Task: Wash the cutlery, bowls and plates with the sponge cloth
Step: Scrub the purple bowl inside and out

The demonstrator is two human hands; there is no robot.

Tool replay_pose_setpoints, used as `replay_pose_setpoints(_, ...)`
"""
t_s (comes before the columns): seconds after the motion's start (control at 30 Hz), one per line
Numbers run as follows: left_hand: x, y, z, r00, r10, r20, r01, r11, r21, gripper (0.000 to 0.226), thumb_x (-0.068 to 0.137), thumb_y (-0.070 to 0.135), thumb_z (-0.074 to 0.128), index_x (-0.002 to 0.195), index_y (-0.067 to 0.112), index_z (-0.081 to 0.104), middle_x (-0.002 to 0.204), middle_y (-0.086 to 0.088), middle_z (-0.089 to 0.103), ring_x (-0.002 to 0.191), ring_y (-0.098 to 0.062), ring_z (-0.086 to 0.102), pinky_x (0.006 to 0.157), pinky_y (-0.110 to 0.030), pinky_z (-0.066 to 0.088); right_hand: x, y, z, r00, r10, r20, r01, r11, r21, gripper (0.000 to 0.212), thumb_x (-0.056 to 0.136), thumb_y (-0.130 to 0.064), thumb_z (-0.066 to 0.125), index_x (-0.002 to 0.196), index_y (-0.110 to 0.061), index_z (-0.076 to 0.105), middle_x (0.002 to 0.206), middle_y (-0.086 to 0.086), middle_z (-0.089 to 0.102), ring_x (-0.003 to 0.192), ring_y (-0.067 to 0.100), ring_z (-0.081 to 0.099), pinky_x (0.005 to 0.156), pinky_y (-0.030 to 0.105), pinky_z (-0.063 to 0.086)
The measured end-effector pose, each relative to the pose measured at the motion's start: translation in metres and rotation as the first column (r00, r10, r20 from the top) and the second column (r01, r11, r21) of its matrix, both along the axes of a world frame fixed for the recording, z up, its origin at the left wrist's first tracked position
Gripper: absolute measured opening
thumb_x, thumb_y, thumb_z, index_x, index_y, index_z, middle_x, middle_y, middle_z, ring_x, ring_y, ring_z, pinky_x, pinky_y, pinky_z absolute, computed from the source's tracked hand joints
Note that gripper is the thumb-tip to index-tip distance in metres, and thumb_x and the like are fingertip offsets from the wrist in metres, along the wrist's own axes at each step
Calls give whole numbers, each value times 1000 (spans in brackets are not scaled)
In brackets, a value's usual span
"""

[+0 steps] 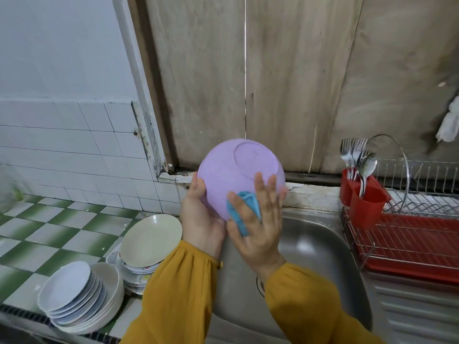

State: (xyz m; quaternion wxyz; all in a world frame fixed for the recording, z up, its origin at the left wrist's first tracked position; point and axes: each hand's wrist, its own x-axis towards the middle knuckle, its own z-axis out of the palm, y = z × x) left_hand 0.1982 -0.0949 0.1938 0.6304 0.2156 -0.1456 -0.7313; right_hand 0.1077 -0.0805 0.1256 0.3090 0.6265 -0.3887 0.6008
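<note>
A lilac bowl (231, 167) is held above the steel sink (323, 244), its underside turned toward me. My left hand (201, 217) grips its left rim from below. My right hand (258, 219) presses a blue sponge cloth (244, 207) flat against the bowl's outer wall, fingers spread and straight. Stacks of plates (74, 296) and bowls (151, 237) stand on the tiled counter at the left. Forks and spoons (357, 157) stand in a red cutlery holder (365, 197) at the right.
A red drying rack (409, 244) with wire frame sits right of the sink on the drainboard. A green-and-white tiled counter (49, 232) lies left. Wooden boards and a white tiled wall stand behind. A white cloth (449, 122) hangs at far right.
</note>
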Motion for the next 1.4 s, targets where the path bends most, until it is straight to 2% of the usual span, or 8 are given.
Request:
replay_pose_setpoints(0.13, 5, -4, -6, 997, -49, -58, 52, 997, 51, 36, 98, 18, 44, 131, 15, 58, 111, -3, 72, 95, -24, 70, 63, -44, 60, -1, 2, 8, 825, 230, 517, -250, 968, -32, 49, 101, -29, 41, 149, -28, 30, 162, 4, 13, 149, 28, 14, 119, 34, 21)
replay_pose_setpoints(0.3, 19, -7, -10, 1000, -18, 4, 18, 999, -39, 38, 92, 9, 43, 125, 18, 60, 93, 0, 70, 82, -20, 68, 81, -42, 57, -20, 1, 40, 50, 353, 934, -566, 781, -265, 39, 96, -17, 47, 134, -28, 46, 140, 4, 52, 117, 2, 57, 90, 16, 47)
replay_pose_setpoints(0.37, 28, -7, -8, 996, 0, 92, 13, 990, -141, 43, 82, 8, 51, 123, 17, 61, 111, -1, 67, 97, -22, 65, 82, -39, 55, -40, -6, 51, -85, 256, 963, -674, 697, -245, 33, 99, -15, 48, 129, -26, 55, 131, 11, 60, 104, 14, 63, 87, 27, 52)
replay_pose_setpoints(0.6, 43, -1, -1, 757, 266, 596, 160, 810, -564, 43, 66, 21, 72, 109, 17, 72, 106, 2, 74, 101, -10, 68, 83, -22, 53, -69, -9, 88, 357, 248, 901, -883, 404, 239, 40, 88, -22, 59, 125, -37, 58, 124, 12, 65, 108, 21, 65, 94, 36, 51)
replay_pose_setpoints(0.77, 30, 4, -8, 720, 319, 616, 127, 813, -568, 36, 68, 9, 72, 103, 15, 75, 100, -5, 75, 94, -19, 70, 82, -29, 55, -37, 1, 87, 857, 338, 388, -515, 590, 622, 43, 84, -37, 59, 125, -34, 46, 115, -12, 64, 94, 9, 64, 82, 23, 50)
replay_pose_setpoints(0.97, 43, 7, 0, 756, 356, 549, 76, 786, -614, 42, 59, 27, 74, 100, 21, 77, 95, 0, 76, 89, -14, 70, 74, -21, 53, -55, -22, 78, 353, 125, 927, -833, 493, 251, 7, 92, -16, 62, 92, -20, 67, 83, -4, 70, 75, 12, 63, 73, 30, 49)
replay_pose_setpoints(1.23, 29, 5, -4, 686, 409, 602, 83, 778, -623, 34, 67, 7, 73, 99, 19, 77, 94, -1, 76, 89, -15, 71, 77, -24, 54, -22, -1, 68, 843, 350, 409, -519, 729, 446, 29, 83, -37, 59, 111, -31, 63, 111, -18, 66, 109, 3, 61, 93, 19, 45)
replay_pose_setpoints(1.4, 40, 5, -5, 720, 488, 493, -44, 741, -670, 26, 64, 30, 62, 83, 29, 80, 83, 3, 76, 81, -12, 69, 73, -17, 50, -52, -26, 60, 152, 127, 980, -897, 435, 83, 44, 70, -36, 70, 103, -7, 67, 92, 5, 69, 84, 19, 63, 75, 32, 49)
